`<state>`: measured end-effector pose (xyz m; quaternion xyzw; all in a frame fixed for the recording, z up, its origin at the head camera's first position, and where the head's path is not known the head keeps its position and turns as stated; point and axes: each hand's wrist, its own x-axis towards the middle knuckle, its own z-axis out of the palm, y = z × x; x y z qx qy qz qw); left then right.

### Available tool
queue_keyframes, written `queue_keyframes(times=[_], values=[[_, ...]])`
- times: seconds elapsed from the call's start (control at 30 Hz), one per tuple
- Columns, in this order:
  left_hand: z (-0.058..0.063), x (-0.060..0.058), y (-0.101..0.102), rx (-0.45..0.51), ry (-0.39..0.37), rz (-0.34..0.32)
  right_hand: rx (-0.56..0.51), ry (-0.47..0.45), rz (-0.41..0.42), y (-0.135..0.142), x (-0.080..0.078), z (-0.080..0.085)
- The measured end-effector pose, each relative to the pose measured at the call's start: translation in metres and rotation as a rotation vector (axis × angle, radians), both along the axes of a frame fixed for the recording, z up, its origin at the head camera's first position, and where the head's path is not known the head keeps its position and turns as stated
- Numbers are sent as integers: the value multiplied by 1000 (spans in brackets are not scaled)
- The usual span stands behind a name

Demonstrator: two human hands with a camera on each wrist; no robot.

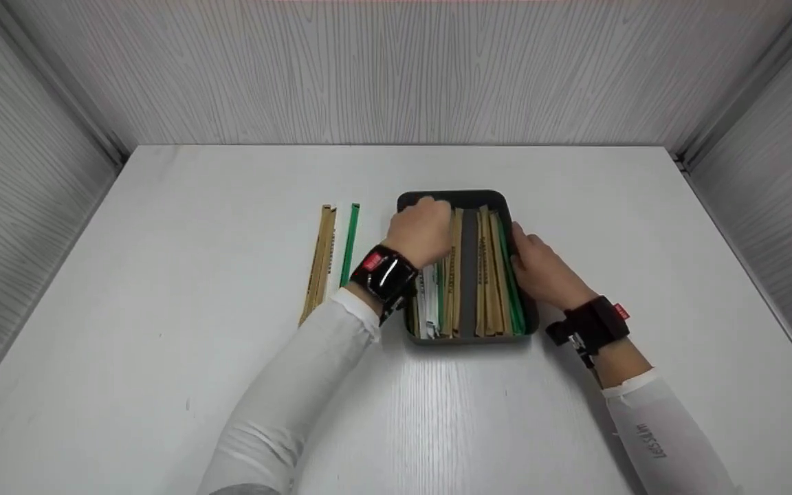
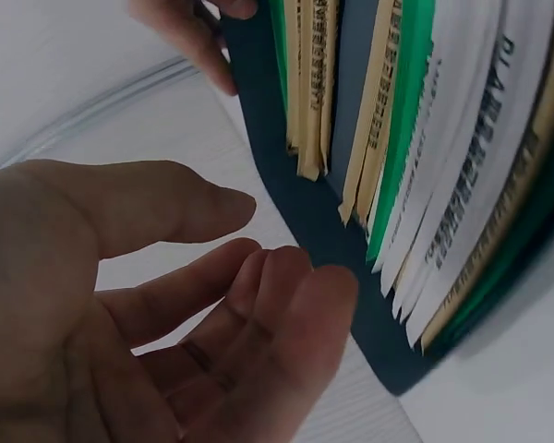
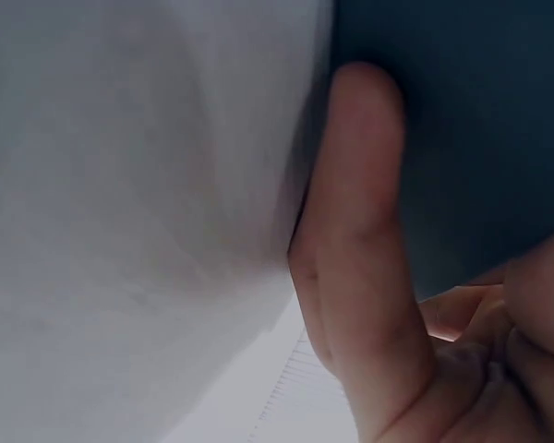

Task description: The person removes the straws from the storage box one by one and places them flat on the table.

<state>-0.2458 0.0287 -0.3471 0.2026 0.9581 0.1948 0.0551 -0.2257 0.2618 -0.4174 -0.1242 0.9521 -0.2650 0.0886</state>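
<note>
A dark rectangular box [image 1: 468, 340] stands on the table, filled with upright rows of slim paper-wrapped sticks in brown, white and green. Over its left part hovers my left hand [image 1: 422, 230], hiding some of the white sticks [image 2: 462, 175]. Seen from the left wrist, that hand's thumb and bent fingers have a gap between them with nothing in it. My right hand [image 1: 551, 275] rests against the box's right side. Close up in the right wrist view, a straight finger [image 3: 360, 185] lies along the box's outer wall [image 3: 480, 138].
Left of the box, two brown wrapped sticks [image 1: 318, 265], a white one [image 1: 331, 258] and a green one [image 1: 350, 240] lie apart on the white table [image 1: 162, 309]. A grey divider [image 1: 469, 275] runs down the box. Wood-grain panels [image 1: 396, 75] enclose the back and sides.
</note>
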Motion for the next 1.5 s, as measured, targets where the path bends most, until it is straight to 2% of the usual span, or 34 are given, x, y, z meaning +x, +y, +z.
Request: queue_keyframes(times=[0.17,0.37,0.5,0.67,0.8,1.1,1.33,1.5], values=[[-16,-9,29,-128,-11,-18,10,2,-1,0,-1,-1],[-37,-18,46,-201,-29,10,6,-8,0,0,-1,-1],[-43,-20,53,-233,-18,20,17,-5,-1,1,-1,0],[-44,-20,58,-275,-19,20,48,29,6,1,-1,1],[-46,-21,61,-254,-36,27,45,43,12,1,-2,0],[-52,-27,61,-138,-119,50,44,29,6,1,-2,-2],[-50,-28,58,-42,-166,57,38,38,15,2,-2,-1],[-47,-27,53,5,-169,68,35,27,17,1,-2,0]])
